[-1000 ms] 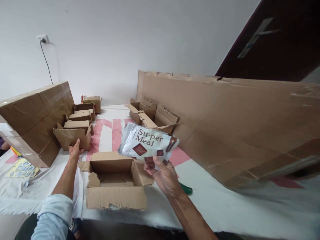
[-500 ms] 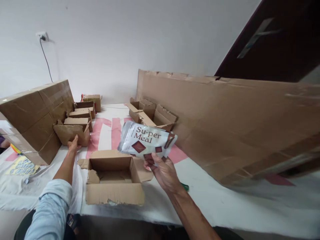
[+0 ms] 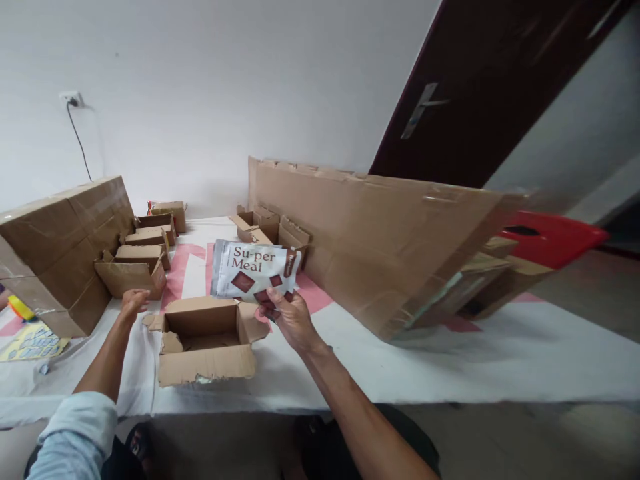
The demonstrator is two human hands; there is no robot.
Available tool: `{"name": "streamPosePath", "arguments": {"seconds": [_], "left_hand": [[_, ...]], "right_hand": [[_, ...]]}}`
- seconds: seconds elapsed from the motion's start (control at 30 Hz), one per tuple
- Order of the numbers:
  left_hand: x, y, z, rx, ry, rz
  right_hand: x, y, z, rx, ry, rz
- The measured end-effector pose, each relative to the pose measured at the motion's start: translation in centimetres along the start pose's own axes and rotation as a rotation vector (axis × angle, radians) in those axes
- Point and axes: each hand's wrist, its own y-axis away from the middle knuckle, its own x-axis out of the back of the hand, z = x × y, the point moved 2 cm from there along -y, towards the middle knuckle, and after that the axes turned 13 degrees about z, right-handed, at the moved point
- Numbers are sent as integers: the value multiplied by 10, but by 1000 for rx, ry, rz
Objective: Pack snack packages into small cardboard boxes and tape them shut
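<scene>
- Pouch (image 3: 253, 267): just left of frame centre, pinched in the right hand (image 3: 293, 320), near the box (image 3: 207, 367).
- Left hand (image 3: 134, 303): loosely open, apparently unladen, centre left.
- Step seems to be holding the pouch up; the next move calls for a steady pinch.

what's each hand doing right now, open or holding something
Left hand: open, nothing visible in it, near the front box of the left row; touch can't be told.
Right hand: closed, holding the Su-per Meal pouch.
</scene>
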Motion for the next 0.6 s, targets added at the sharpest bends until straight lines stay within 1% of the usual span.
{"name": "streamPosePath", "arguments": {"seconds": [0.13, 0.23, 0.27, 0.37, 0.43, 0.47, 0.53, 0.6], "left_hand": [[7, 28, 31, -127, 18, -101], [9, 56, 59, -216, 56, -207], [9, 68, 69, -244, 73, -263], [8, 108, 94, -300, 158, -515], [8, 131, 106, -311, 214, -665], [8, 139, 110, -318, 238, -715], [10, 149, 114, -331, 289, -754], [14, 149, 113, -323, 344, -722]], "right_hand": [[-7, 3, -3, 1, -14, 1], [-17, 7, -3, 16, -24, -31], [-21, 8, -2, 19, -25, -47], [-36, 14, 5, 24, -10, -117], [-47, 18, 12, 21, 12, -165], [-52, 20, 15, 20, 22, -184], [-63, 24, 20, 19, 38, -220], [-73, 27, 23, 13, 54, -272]]}}
